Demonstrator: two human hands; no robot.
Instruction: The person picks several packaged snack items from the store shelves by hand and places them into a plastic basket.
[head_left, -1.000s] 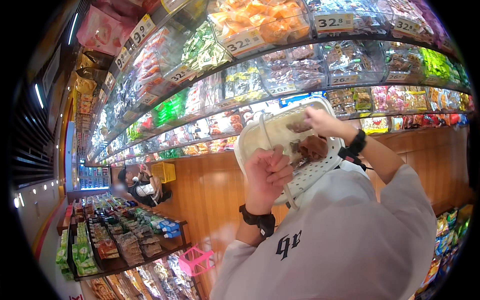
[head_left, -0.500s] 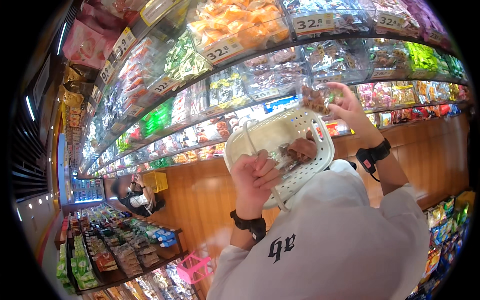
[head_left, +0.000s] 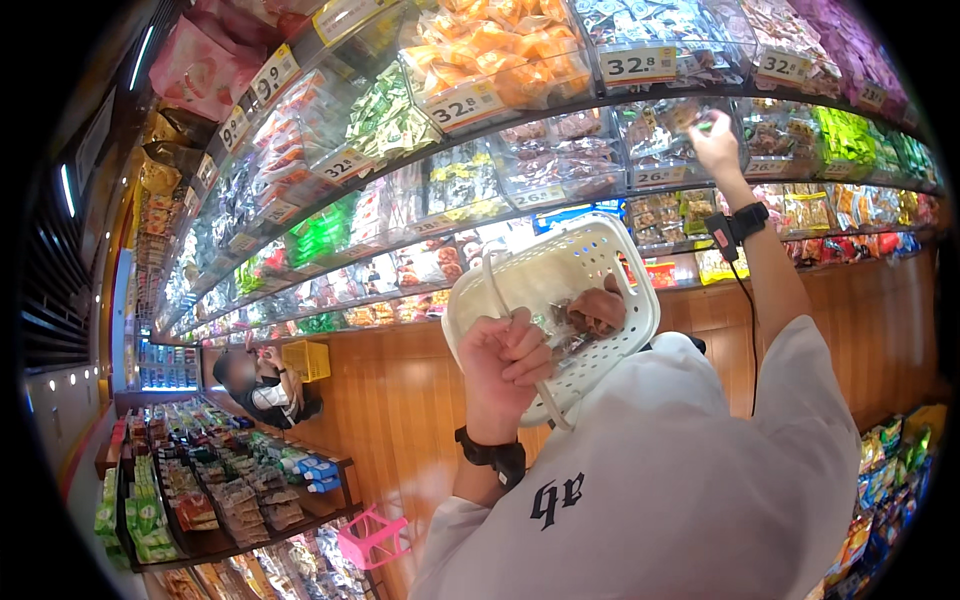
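My left hand [head_left: 510,365] is closed around the thin handle of a white perforated plastic basket [head_left: 545,265], holding it tilted in front of my chest. A few brown wrapped snacks [head_left: 590,315] lie inside it. My right hand [head_left: 712,135] is stretched up to a clear bin [head_left: 660,140] on the upper shelf row, fingers pinched on a small wrapped snack there. Both wrists carry black bands, and a cable runs down from the right one.
Curved rows of clear bins full of wrapped sweets [head_left: 480,60] cover the wall above wooden panelling [head_left: 400,400]. Another person crouches at the left beside a yellow basket [head_left: 305,360]. A low display table [head_left: 200,490] and a pink basket [head_left: 372,540] stand lower left.
My right hand has left the basket and risen to the upper shelf bin. The basket has dropped and tilted slightly in my left hand.
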